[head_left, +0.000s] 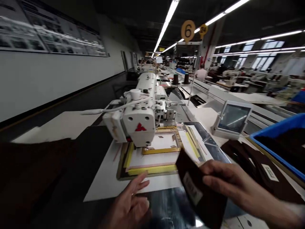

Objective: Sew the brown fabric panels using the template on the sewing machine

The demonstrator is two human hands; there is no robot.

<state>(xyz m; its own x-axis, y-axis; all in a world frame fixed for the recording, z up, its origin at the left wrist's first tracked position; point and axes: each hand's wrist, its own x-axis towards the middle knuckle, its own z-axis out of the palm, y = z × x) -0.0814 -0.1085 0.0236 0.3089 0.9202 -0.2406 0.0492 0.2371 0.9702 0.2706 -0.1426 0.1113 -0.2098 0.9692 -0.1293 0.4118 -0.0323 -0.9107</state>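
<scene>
My right hand (224,181) pinches a dark brown fabric piece (207,203) between thumb and fingers. A white label (192,188) with blurred print sits on its face. My left hand (133,200) is held low in front of the machine with fingers apart and nothing in it. Beyond both hands stands a white sewing machine (140,117) with a red emblem. Beneath its head lies a clamp frame (162,151) on a white sheet, edged with yellow strips (152,170).
More dark brown pieces (252,165), one with a white label, lie at the right beside a blue bin (276,127). A small screen (233,117) stands behind them. Dark cloth (30,178) covers the left side. Thread cones (175,79) stand farther back.
</scene>
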